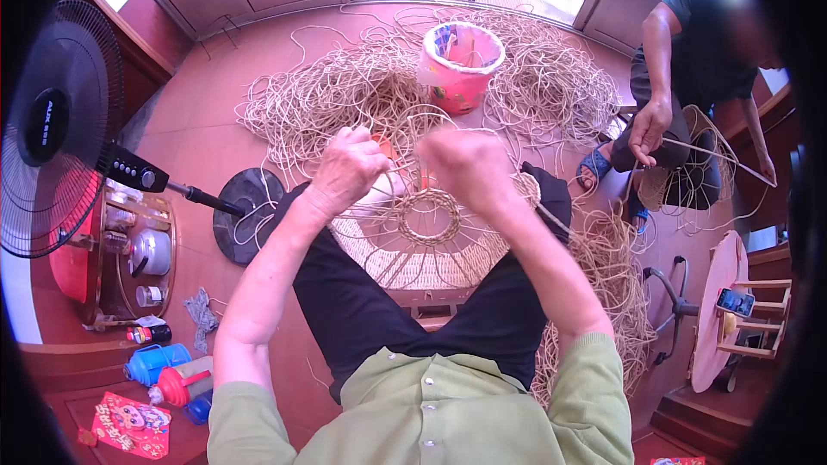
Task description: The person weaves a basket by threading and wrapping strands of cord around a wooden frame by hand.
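Between my knees rests a round woven piece (413,269) of pale cord, with a braided ring (429,217) at its middle and loose strands running from the ring to the wide woven band. My left hand (351,164) is above the left side of the ring, its fingers curled together around a strand of cord. Over the right side of the ring is my right hand (469,170), closed and blurred by motion; what its fingers hold, if anything, is hidden.
Heaps of loose cord (336,99) surround a pink bucket (461,77) ahead. A floor fan (52,125) stands left, near bottles (158,363). At the right, a co-worker (702,60) handles cord. Below them are a round board (719,314) and a phone (736,301).
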`<act>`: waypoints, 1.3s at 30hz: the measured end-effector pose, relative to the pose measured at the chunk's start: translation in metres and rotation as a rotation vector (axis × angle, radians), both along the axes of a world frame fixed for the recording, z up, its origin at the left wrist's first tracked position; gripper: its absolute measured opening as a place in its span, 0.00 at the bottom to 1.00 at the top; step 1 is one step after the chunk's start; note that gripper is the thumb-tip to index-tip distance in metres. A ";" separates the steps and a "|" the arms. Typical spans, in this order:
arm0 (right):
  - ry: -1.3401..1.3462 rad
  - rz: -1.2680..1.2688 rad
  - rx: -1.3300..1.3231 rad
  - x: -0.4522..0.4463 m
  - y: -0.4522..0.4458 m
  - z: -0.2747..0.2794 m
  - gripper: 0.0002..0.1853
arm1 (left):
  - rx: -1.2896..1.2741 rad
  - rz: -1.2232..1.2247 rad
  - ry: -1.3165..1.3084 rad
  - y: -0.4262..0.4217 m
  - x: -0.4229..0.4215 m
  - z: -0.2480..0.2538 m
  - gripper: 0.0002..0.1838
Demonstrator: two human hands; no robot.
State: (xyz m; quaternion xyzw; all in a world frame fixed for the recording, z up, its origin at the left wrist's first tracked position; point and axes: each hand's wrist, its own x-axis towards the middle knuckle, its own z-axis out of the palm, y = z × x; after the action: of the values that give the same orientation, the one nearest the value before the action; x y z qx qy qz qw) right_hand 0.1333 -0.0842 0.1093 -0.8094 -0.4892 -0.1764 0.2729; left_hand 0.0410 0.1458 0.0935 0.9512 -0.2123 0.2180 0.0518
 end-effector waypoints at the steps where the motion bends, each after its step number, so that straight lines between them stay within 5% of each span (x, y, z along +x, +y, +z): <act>1: 0.125 -0.021 -0.308 -0.021 -0.002 -0.006 0.04 | -0.028 0.006 -0.021 -0.004 0.001 -0.009 0.03; 4: 0.255 -0.046 -0.332 -0.041 0.002 -0.047 0.12 | -0.130 0.025 -0.078 -0.019 -0.003 -0.027 0.05; 7: 0.310 -0.100 -0.276 -0.044 0.020 -0.050 0.14 | -0.232 0.301 -0.079 -0.040 -0.012 -0.035 0.08; 11: 0.636 -0.068 0.011 -0.016 0.042 -0.037 0.14 | -0.439 0.215 -0.263 -0.054 -0.018 -0.030 0.13; 16: 0.595 -0.007 0.085 -0.015 0.043 -0.047 0.15 | -0.132 -0.052 -0.107 -0.026 -0.025 -0.017 0.05; 19: 0.983 0.012 0.068 -0.025 0.035 -0.028 0.18 | 0.163 0.067 -0.110 -0.003 -0.019 -0.003 0.04; 23: 0.794 -0.005 -0.104 -0.019 0.048 -0.041 0.20 | 0.107 0.332 -0.089 -0.006 0.000 -0.016 0.03; 28: 0.793 0.001 -0.135 -0.020 0.044 -0.038 0.16 | -1.006 0.652 0.147 -0.043 0.001 -0.051 0.04; 31: 0.433 -0.176 -0.002 -0.044 0.040 -0.058 0.10 | -0.937 0.566 -0.121 -0.059 -0.016 -0.035 0.11; 32: 0.365 -0.207 -0.005 -0.051 0.033 -0.061 0.09 | -0.665 0.478 -0.296 -0.054 -0.021 -0.039 0.17; 39: 0.583 -0.235 0.234 -0.079 -0.054 -0.029 0.10 | -0.410 0.226 -0.264 -0.077 -0.025 -0.030 0.14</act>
State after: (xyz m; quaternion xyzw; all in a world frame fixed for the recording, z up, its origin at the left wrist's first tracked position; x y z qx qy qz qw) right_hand 0.0545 -0.1381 0.0802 -0.8399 -0.2702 -0.0225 0.4702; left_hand 0.0158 0.0691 0.0634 0.9019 -0.0613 0.3827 0.1906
